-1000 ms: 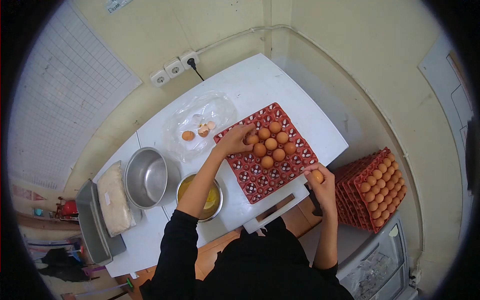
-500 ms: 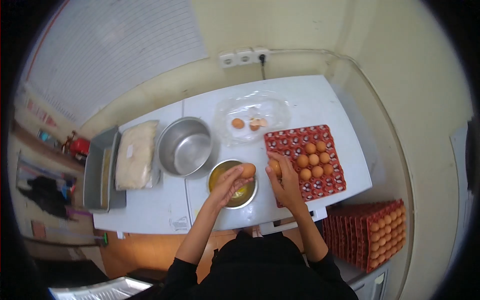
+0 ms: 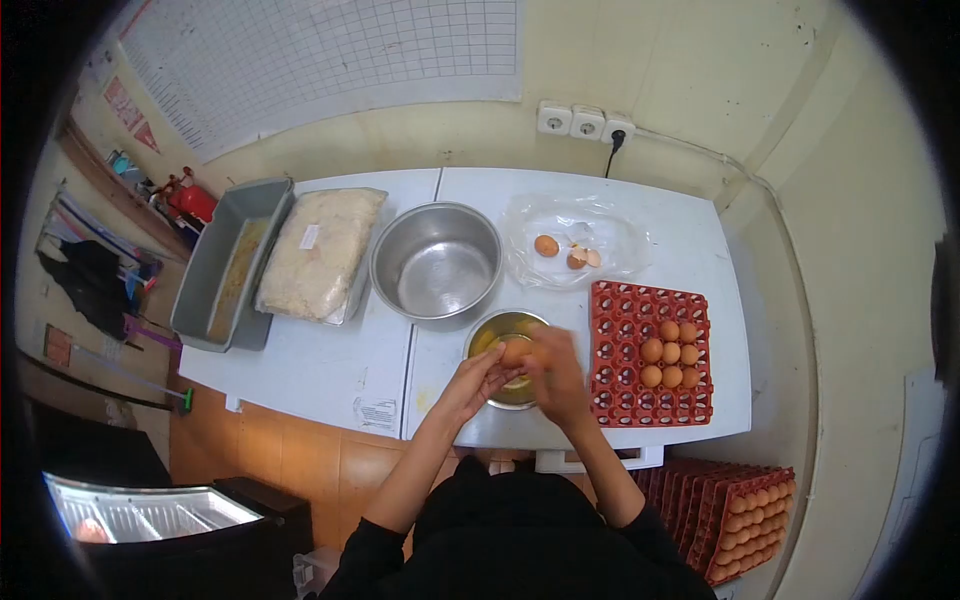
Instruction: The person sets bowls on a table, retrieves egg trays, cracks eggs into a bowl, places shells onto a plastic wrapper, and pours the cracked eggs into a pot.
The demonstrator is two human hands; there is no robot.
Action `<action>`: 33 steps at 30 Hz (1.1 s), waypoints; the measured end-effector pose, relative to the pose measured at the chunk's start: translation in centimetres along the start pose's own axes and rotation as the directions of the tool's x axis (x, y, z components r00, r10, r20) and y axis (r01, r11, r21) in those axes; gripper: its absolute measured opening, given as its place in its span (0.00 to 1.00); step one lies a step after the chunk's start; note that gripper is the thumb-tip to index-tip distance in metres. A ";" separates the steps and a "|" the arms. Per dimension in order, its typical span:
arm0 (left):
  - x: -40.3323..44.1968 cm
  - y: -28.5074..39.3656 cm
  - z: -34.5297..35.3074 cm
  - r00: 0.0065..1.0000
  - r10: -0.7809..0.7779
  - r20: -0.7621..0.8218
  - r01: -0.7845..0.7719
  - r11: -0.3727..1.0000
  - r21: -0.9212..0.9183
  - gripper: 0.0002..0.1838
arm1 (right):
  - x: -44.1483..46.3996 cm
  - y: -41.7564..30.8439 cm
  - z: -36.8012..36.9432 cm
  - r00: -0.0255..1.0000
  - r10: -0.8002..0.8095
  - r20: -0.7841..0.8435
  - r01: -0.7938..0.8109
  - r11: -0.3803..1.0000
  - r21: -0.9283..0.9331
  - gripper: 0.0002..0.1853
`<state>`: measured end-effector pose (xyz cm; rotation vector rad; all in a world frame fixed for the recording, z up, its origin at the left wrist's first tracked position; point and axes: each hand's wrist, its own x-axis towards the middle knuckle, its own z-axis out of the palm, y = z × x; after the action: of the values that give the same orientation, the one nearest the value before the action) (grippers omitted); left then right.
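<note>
My left hand (image 3: 472,386) is closed around a brown egg (image 3: 516,351), held just above a small metal bowl (image 3: 467,352). Yellow raw egg (image 3: 484,341) shows inside that bowl. My right hand (image 3: 562,385) is smeared by motion and meets the left over the bowl. A second brown egg (image 3: 542,354) appears in its fingers, close against the first. Right of the hands lies a red egg tray (image 3: 617,350) with several brown eggs (image 3: 671,354) grouped in its right half. Behind the bowl, a clear plastic bag (image 3: 625,225) bears broken eggshells (image 3: 584,259).
A large metal pot (image 3: 440,275) stands behind and left of the bowl. Farther left are a bag of pale, crumb-like material (image 3: 320,255) and a grey bin (image 3: 212,290). Stacked egg trays (image 3: 680,500) full of eggs sit low at the right. Wall sockets (image 3: 586,122) hold a plug.
My right hand has moved left from beside the tray, bringing its egg up to the egg in my left hand over the bowl. The camera view has shifted.
</note>
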<state>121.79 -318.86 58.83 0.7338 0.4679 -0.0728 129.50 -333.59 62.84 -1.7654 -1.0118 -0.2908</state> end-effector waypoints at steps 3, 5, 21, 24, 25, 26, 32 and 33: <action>0.2 -0.4 -0.3 0.999 -0.043 -0.001 0.043 0.998 -0.047 0.19 | -0.1 -0.4 0.4 0.977 -0.028 0.213 0.038 0.998 -0.043 0.19; 0.0 0.0 -0.5 0.999 -0.051 -0.007 0.050 0.995 -0.085 0.19 | 0.4 -1.2 0.0 0.997 0.031 -0.068 -0.029 0.999 0.025 0.17; 1.7 1.5 1.4 0.955 0.288 0.068 -0.261 0.712 0.651 0.17 | -0.4 4.9 0.9 0.619 0.592 0.516 -0.784 0.513 0.350 0.18; 1.5 2.3 1.8 0.984 0.166 -0.059 -0.096 0.784 0.613 0.15 | 0.3 5.0 -0.6 0.738 0.440 0.512 -0.639 0.700 0.319 0.18; 1.5 2.3 2.0 0.979 0.192 -0.068 -0.105 0.762 0.639 0.14 | 0.6 4.9 -1.2 0.808 0.339 0.482 -0.489 0.843 0.226 0.17; 1.6 2.2 2.1 0.973 0.219 -0.076 -0.114 0.738 0.665 0.13 | 0.6 5.3 -1.2 0.781 0.379 0.496 -0.527 0.827 0.198 0.17; 2.2 1.9 2.5 0.899 0.436 0.046 -0.285 0.502 0.817 0.14 | 1.4 5.8 -1.1 0.811 0.355 0.465 -0.491 0.845 0.212 0.19; 2.2 1.9 2.6 0.886 0.463 0.033 -0.281 0.477 0.833 0.14 | 1.4 5.8 -1.1 0.843 0.324 0.430 -0.465 0.840 0.279 0.20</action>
<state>125.23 -318.93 60.72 1.8014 0.4391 0.2269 135.02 -334.45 60.35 -1.6522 -0.8477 0.4957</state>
